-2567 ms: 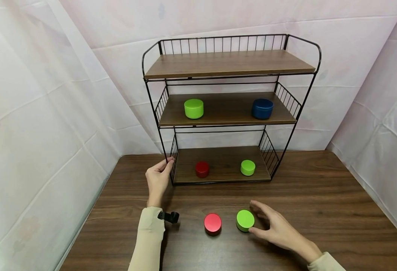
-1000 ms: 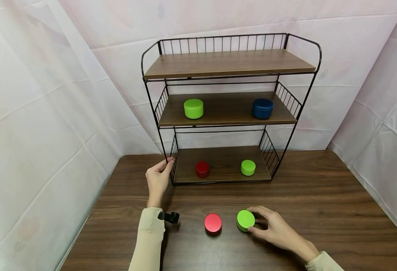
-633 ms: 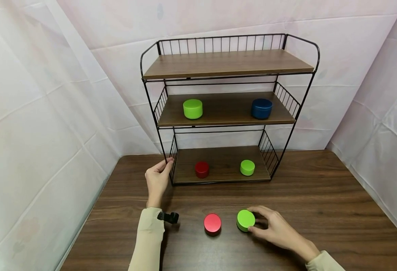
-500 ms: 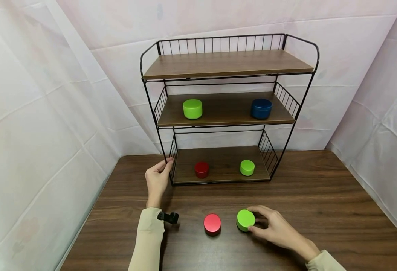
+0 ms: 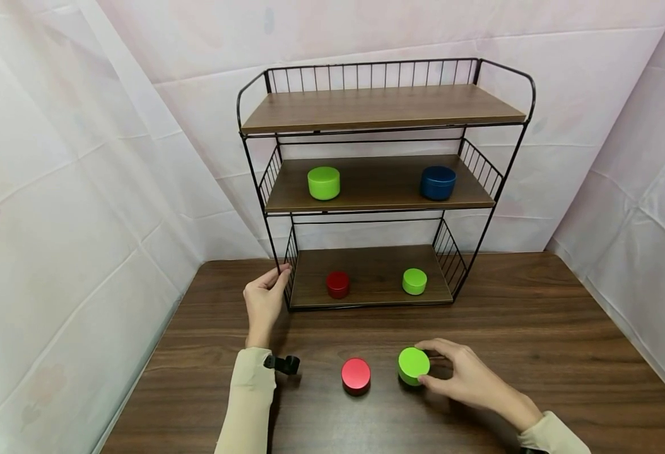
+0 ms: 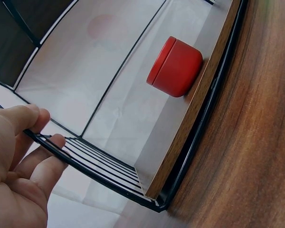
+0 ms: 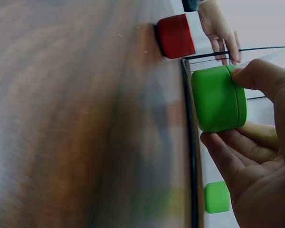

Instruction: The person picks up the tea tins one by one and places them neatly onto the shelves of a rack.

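Note:
My right hand [image 5: 469,378] pinches a round green tin [image 5: 413,366] between thumb and fingers. In the right wrist view, that green tin [image 7: 213,99] hangs just clear of the tabletop, its lid seam showing. A red tin [image 5: 356,375] stands on the table to its left. My left hand [image 5: 264,306] grips the left front post of the black wire rack [image 5: 272,243]. Up close in the left wrist view, thumb and fingers wrap that black post [image 6: 99,178]. Beyond it a dark red tin [image 6: 173,69] sits on the bottom shelf.
The rack's bottom shelf [image 5: 375,265] also bears a small green tin [image 5: 414,282] at right. On the middle shelf [image 5: 380,180] stand a larger green tin [image 5: 323,183] and a blue tin [image 5: 438,183]. The top shelf [image 5: 383,107] spans above; pale cloth [image 5: 82,221] hangs around the table.
The right hand's fingers closed in on the green tin, and it has since risen slightly off the table. The left hand has stayed on the post.

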`<state>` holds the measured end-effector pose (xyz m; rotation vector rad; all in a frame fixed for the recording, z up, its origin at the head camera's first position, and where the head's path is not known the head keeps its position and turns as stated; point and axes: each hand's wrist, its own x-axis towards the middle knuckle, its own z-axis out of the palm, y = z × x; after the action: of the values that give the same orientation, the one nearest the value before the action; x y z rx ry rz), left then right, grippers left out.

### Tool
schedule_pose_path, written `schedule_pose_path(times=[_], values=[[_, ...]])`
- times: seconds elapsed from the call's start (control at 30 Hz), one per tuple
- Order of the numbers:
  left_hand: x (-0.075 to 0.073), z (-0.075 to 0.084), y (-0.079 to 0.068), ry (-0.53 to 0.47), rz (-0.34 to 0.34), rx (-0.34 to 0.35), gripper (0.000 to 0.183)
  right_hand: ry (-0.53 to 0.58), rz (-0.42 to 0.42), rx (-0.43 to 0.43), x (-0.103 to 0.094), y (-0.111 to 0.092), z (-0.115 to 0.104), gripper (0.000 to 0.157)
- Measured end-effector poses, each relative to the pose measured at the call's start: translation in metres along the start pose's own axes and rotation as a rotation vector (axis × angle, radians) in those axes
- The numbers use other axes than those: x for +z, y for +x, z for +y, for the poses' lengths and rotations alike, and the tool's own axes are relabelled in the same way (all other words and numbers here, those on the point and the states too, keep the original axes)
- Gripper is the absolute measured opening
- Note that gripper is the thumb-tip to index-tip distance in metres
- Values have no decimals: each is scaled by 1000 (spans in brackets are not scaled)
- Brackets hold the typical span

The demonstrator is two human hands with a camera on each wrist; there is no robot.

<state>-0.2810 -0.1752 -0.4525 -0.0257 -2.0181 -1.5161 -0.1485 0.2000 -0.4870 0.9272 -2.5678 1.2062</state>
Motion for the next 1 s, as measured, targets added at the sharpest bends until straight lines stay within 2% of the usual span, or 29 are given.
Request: schedule_pose_path(times=[0.1, 0.2, 0.4, 0.6, 0.73, 0.87, 1.0], values=[[2, -15, 3, 0, 6, 1, 16, 9, 4, -19, -7, 4, -3, 44], [3, -20, 4, 1, 3, 9, 17, 9, 14, -36, -15, 8, -6, 43], [1, -19, 3, 10, -12, 22, 18, 14, 37, -72, -32, 18, -13, 45], [-1, -21, 3, 12, -9, 20, 18, -26, 43, -112, -44, 32, -16, 45], [-1, -23, 3, 1, -14, 18, 17, -26, 30, -108, -52, 39, -20, 46], [0, -25, 4, -22, -15, 22, 17, -57, 33, -109, -63, 46, -26, 47], [1, -23, 4, -13, -10, 18, 18, -102, 58, -145, -76, 55, -33, 49]])
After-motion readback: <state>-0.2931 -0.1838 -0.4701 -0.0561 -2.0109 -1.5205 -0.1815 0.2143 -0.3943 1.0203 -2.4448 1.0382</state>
